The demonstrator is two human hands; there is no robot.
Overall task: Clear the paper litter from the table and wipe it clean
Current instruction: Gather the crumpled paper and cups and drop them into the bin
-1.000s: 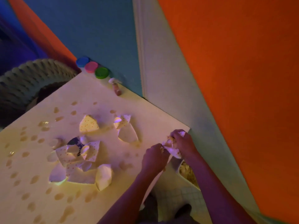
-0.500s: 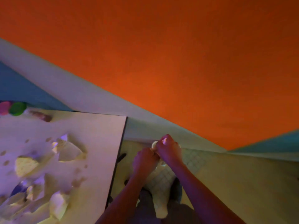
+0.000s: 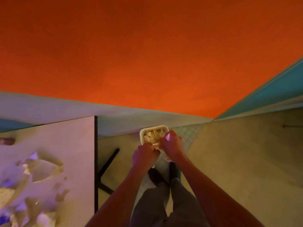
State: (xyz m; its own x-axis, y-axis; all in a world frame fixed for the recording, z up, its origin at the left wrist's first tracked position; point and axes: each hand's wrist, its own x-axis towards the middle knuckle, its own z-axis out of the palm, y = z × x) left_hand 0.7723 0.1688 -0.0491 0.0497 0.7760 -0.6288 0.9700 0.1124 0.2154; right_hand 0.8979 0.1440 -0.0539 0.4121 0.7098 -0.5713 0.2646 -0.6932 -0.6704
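My left hand (image 3: 145,155) and my right hand (image 3: 172,145) are held together off the table's right side, above a pale bin (image 3: 142,132) on the floor that holds scrap paper. Both hands grip a crumpled paper piece (image 3: 156,145), mostly hidden between them; a bit shows at my right fingertips. On the table (image 3: 73,145) at the left lie several torn paper pieces (image 3: 43,171) among wet spots.
The table's right edge (image 3: 95,161) and a dark table leg (image 3: 107,163) stand left of my legs and shoes. An orange wall fills the upper view, with a teal wall at the right. A brownish object (image 3: 6,141) lies at the table's far left.
The view has swung right, away from the table. Both hands carried the crumpled paper off the table edge to above the floor bin, which has come into sight.
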